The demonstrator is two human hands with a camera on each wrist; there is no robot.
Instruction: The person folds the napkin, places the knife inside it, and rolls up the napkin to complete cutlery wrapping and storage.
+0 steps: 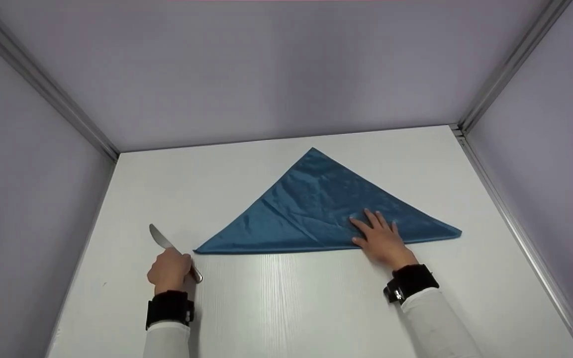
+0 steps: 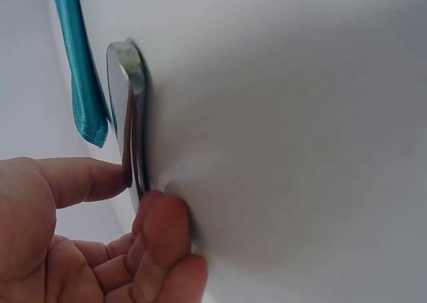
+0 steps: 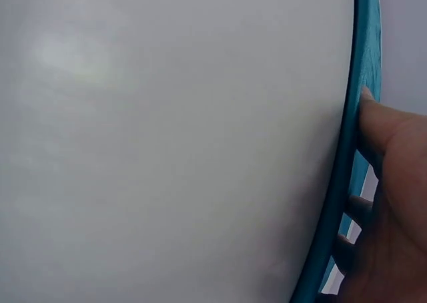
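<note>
Two hands: left gripping knife, right flat on napkin

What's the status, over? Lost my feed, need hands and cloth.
Left hand grips knife on table. Right hand flat on folded blue cloth. Nothing in the way.

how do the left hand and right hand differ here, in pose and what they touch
The left hand has its fingers curled round the handle of a silver metal table knife; the right hand lies flat with straight fingers. The left hand is off the cloth, near its left corner; the right hand presses on the blue satin cloth folded into a triangle. Both wear black wrist straps and rest low on the white table.
</note>
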